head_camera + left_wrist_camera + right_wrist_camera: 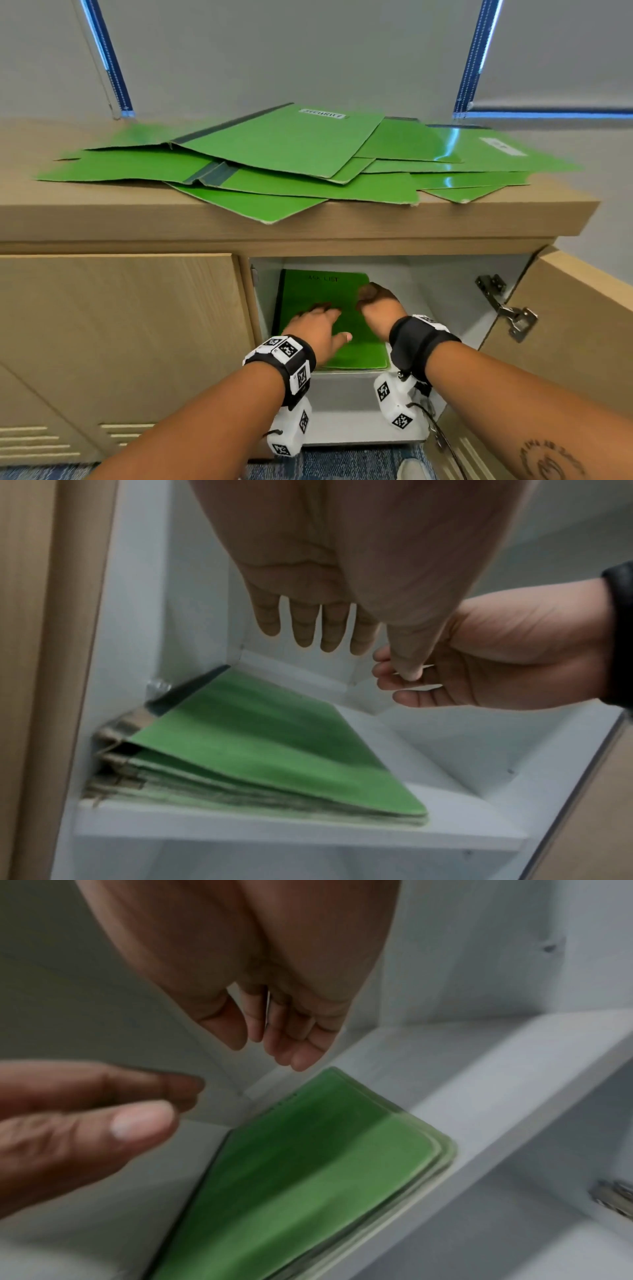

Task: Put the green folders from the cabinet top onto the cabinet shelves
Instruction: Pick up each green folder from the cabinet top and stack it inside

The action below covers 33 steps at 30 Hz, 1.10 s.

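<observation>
Green card folders with dark spine strips (301, 161) lie fanned in a loose heap on the tan wooden cabinet top (102, 219), at twelve o'clock from both hands. Below, a green folder marked with faint handwriting (356, 346) tops the stack on the white shelf (342, 377). The left hand (317, 330) is spread flat over it; the right hand (378, 303), at two o'clock from the left, hangs loosely curled, gripping nothing.

From the left wrist, the left hand's fingers (304, 626) are straight and clear of the shelved green stack (274, 750), whose bound spines sit against the left wall. Judging by this, squaring the free edges before withdrawing would keep room for the rest.

From the right wrist, the stack (308, 1177) has rounded corners at four o'clock, slightly stepped, near the shelf's front lip.
</observation>
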{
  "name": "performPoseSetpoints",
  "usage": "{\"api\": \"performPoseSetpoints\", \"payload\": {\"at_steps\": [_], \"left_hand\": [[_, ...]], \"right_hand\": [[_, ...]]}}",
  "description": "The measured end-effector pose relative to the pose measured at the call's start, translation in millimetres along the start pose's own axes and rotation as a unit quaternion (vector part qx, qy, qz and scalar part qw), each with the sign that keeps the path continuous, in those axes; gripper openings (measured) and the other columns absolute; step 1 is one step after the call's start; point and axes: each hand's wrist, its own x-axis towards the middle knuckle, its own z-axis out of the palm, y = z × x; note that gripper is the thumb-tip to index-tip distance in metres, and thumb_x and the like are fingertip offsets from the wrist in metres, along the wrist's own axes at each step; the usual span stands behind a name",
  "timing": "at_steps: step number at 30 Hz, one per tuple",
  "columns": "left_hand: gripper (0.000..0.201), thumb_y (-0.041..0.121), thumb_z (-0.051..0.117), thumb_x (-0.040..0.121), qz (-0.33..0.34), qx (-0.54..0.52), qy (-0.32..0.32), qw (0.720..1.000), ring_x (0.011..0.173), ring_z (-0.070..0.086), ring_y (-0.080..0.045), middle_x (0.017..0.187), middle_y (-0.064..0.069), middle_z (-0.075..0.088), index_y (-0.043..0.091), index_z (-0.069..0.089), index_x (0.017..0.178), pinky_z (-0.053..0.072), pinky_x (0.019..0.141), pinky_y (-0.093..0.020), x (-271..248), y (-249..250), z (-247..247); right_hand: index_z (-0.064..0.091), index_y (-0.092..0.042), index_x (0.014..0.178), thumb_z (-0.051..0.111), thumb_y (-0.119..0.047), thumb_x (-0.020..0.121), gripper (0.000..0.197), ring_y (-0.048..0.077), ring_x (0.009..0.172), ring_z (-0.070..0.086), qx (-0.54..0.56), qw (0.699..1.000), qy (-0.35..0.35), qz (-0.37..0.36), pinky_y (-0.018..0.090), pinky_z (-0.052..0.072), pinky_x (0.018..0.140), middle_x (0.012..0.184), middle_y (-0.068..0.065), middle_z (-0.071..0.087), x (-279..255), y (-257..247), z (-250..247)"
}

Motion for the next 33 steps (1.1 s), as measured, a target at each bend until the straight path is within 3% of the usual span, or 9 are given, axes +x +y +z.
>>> {"api": "performPoseSetpoints", "payload": {"at_steps": [7, 12, 17, 19, 21, 23, 27, 30, 33], "left_hand": [[0.051, 0.043, 0.05, 0.092, 0.078, -0.02, 0.117, 0.99, 0.122, 0.051, -0.022, 0.14, 0.0, 0.047, 0.023, 0.041, 0.138, 0.043, 0.099, -0.034, -57.0, 35.3, -78.8], [0.045, 0.042, 0.051, 0.09, 0.114, 0.018, 0.126, 0.985, 0.116, 0.054, -0.022, 0.129, 0.0, 0.054, 0.025, 0.047, 0.132, 0.045, 0.097, -0.037, -102.0, 57.1, -143.9], [0.024, 0.032, 0.052, 0.087, 0.135, 0.004, 0.166, 0.977, 0.097, 0.061, -0.025, 0.106, -0.005, 0.066, 0.022, 0.058, 0.108, 0.05, 0.082, -0.034, -134.6, 87.0, -212.2], [0.014, 0.025, 0.05, 0.085, 0.124, -0.01, 0.174, 0.977, 0.091, 0.061, -0.028, 0.097, -0.008, 0.067, 0.021, 0.059, 0.095, 0.045, 0.071, -0.03, -136.1, 95.7, -239.4], [0.016, 0.022, 0.049, 0.085, 0.103, -0.018, 0.176, 0.979, 0.09, 0.061, -0.026, 0.096, -0.006, 0.068, 0.023, 0.062, 0.095, 0.04, 0.068, -0.026, -129.5, 98.2, -263.0], [0.022, 0.021, 0.051, 0.085, 0.082, 0.0, 0.171, 0.982, 0.093, 0.06, -0.022, 0.103, -0.004, 0.067, 0.021, 0.065, 0.102, 0.042, 0.073, -0.025, -114.9, 95.1, -282.6], [0.042, 0.022, 0.053, 0.09, -0.011, 0.108, 0.112, 0.988, 0.12, 0.052, -0.028, 0.135, -0.009, 0.048, 0.013, 0.051, 0.132, 0.045, 0.098, -0.036, -79.5, 71.4, -293.5], [0.051, 0.021, 0.05, 0.093, -0.059, 0.182, 0.066, 0.979, 0.134, 0.039, -0.03, 0.147, -0.011, 0.034, 0.011, 0.036, 0.142, 0.033, 0.109, -0.044, -61.4, 48.6, -284.3], [0.058, 0.033, 0.044, 0.097, -0.071, 0.164, 0.04, 0.983, 0.138, 0.036, -0.027, 0.152, -0.005, 0.035, 0.024, 0.021, 0.15, 0.019, 0.116, -0.05, -53.8, 32.8, -276.2]], "right_hand": [[0.065, -0.018, 0.097, 0.053, -0.011, 0.084, 0.019, 0.021, 0.091, 0.065, 0.012, 0.994, -0.023, -0.11, 0.031, 0.051, 0.084, 0.096, 0.004, 0.071, -67.2, -77.9, -57.1], [0.061, -0.023, 0.089, 0.053, -0.012, 0.083, 0.015, 0.006, 0.062, 0.053, 0.001, 0.987, -0.037, -0.155, 0.021, 0.043, 0.061, 0.068, -0.008, 0.061, -120.9, -120.8, -101.8], [0.062, -0.017, 0.088, 0.053, -0.011, 0.082, 0.013, 0.01, 0.066, 0.059, 0.034, 0.983, -0.019, -0.177, 0.026, 0.048, 0.063, 0.077, -0.001, 0.067, -143.8, -168.6, -149.8], [0.063, -0.015, 0.086, 0.056, -0.011, 0.083, 0.008, 0.008, 0.058, 0.058, 0.04, 0.981, -0.001, -0.188, 0.025, 0.048, 0.06, 0.073, 0.0, 0.066, -142.7, -189.7, -166.0], [0.06, -0.014, 0.085, 0.059, -0.016, 0.087, 0.004, 0.01, 0.059, 0.06, 0.068, 0.981, -0.023, -0.181, 0.024, 0.05, 0.056, 0.075, 0.002, 0.064, -139.0, -209.1, -178.3], [0.059, -0.011, 0.087, 0.057, -0.016, 0.091, 0.007, 0.016, 0.072, 0.061, 0.101, 0.983, -0.044, -0.147, 0.027, 0.053, 0.057, 0.087, 0.008, 0.062, -131.5, -223.5, -190.1], [0.061, -0.007, 0.088, 0.05, -0.005, 0.094, 0.012, 0.022, 0.086, 0.059, 0.171, 0.981, -0.069, -0.069, 0.039, 0.056, 0.085, 0.092, 0.013, 0.057, -109.5, -236.0, -207.3], [0.062, 0.002, 0.105, 0.056, -0.008, 0.091, 0.019, 0.02, 0.073, 0.056, 0.235, 0.971, -0.046, -0.003, 0.034, 0.056, 0.077, 0.081, 0.01, 0.051, -90.8, -232.6, -207.6], [0.059, 0.004, 0.114, 0.061, -0.011, 0.087, 0.031, 0.02, 0.068, 0.052, 0.251, 0.967, -0.039, 0.026, 0.032, 0.055, 0.069, 0.08, 0.01, 0.048, -76.4, -227.3, -203.4]]}}
